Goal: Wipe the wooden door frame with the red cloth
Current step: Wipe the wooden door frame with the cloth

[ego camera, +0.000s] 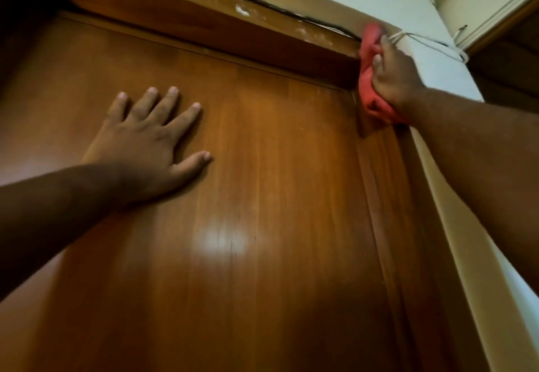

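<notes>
The wooden door frame (388,173) runs up the right side of a brown wooden door (248,196) and across its top. My right hand (393,76) grips a bunched red cloth (369,79) and presses it against the frame's upper right corner. My left hand (148,141) lies flat on the door panel with its fingers spread and holds nothing.
A black cable (291,12) with white paint smears runs along the top of the frame. A white cord (431,43) crosses the pale wall (408,1) to the right of the corner. A white cabinet (481,1) with a dark opening below sits at the far upper right.
</notes>
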{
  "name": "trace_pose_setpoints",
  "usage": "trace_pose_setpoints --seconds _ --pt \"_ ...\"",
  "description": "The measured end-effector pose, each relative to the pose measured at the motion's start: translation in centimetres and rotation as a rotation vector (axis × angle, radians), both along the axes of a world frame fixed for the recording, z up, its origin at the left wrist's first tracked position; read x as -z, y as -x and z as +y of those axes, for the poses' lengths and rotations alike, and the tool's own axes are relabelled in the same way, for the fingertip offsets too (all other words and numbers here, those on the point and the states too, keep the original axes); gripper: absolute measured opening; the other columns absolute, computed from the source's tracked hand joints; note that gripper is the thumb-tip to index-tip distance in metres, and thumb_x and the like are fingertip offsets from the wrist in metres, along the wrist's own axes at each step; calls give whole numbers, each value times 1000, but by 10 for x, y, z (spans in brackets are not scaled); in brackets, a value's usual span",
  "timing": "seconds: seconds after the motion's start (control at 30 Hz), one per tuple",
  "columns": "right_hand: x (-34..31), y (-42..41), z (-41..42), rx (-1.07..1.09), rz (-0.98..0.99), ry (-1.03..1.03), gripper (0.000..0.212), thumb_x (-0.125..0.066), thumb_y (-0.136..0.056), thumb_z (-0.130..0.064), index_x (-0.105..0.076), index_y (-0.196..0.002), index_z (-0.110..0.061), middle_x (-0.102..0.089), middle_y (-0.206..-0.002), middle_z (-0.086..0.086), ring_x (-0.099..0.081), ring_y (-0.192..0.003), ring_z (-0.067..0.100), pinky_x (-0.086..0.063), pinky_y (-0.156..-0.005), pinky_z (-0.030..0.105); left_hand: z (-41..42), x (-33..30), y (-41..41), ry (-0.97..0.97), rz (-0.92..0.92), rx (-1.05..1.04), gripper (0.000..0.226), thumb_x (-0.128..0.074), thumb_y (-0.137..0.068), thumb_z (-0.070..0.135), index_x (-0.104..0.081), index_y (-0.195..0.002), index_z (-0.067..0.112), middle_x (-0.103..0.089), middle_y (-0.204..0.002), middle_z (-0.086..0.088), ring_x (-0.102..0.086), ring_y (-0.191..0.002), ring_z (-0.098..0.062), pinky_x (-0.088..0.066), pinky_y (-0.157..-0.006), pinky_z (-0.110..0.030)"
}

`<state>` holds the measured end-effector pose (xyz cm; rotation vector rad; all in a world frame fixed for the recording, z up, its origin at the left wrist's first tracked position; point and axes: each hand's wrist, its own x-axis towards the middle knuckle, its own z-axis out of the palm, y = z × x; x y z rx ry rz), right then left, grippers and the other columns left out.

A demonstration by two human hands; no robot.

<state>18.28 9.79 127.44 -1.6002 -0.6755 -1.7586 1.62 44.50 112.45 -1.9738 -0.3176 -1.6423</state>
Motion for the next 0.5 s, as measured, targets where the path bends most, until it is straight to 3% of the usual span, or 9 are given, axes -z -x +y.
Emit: trace_pose_setpoints --seconds 0.17,0.27,0.4,0.5 --pt "-13 12 25 97 53 -44 35 -38 -97 -13 -49 -130 -6 -54 -132 19 -52 -120 34 -38 -93 33 6 -3 -3 -25 -13 45 94 -2 -81 86 -5 -160 35 -8 -169 -8 -8 -154 -29 -9 -122 -57" --pt "-9 37 77 32 -120 -25 38 -44 -92 -4 -52 -128 -12 -57 -128 9 -56 -114 22 -45 -91 29 7 -3 -5 -31 -14 30 94 0 -80 86 -3 -160 35 -7 -169 -8 -7 -155 -29 -9 -122 -56" --pt "-5 92 160 -94 -332 136 34 -46 -93 -9 -52 -125 -18 -55 -122 2 -56 -103 10 -49 -83 23 4 -2 -1 -10 10 34 95 1 -79 85 -1 -160 36 -4 -169 -7 -4 -155 -28 -7 -123 -56" --pt "-8 111 189 28 -442 232 46 -48 -93 -11 -44 -138 -17 -49 -138 3 -47 -123 16 -42 -104 32 4 0 1 -3 12 23 94 1 -79 85 0 -159 37 -3 -169 -7 -4 -155 -27 -7 -123 -54"
